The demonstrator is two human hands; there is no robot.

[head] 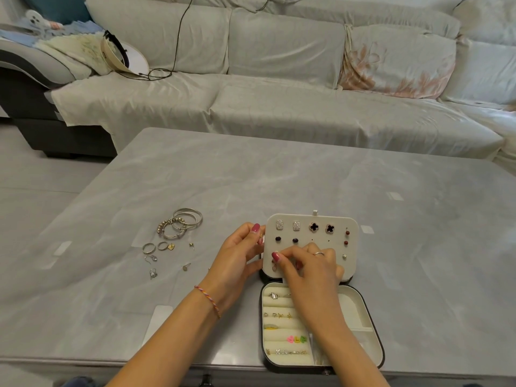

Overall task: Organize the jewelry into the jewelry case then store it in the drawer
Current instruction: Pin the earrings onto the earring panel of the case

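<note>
Case: black-edged jewelry case with cream lining (368,311) lies open at the near edge of the grey marble worktop (251,177).
Right hand (304,265): pinches something tiny on the cream earring panel (311,219); what it is, I cannot tell.
Left hand (237,252): grips the panel's left edge, holding a small gold piece.
Loose pieces: silver bangles (183,222) and rings wait to the left.
Risk: a small stud may slip and roll off the worktop.

The open white-lined jewelry case (360,317) lies at the near edge of the grey marble-pattern table (251,177). Its perforated white earring panel (329,222) stands behind the tray. The loose silver bangles (183,223) and small rings (156,247) lie to the left. The cloth-covered sofa (279,79) stands behind the table.
</note>
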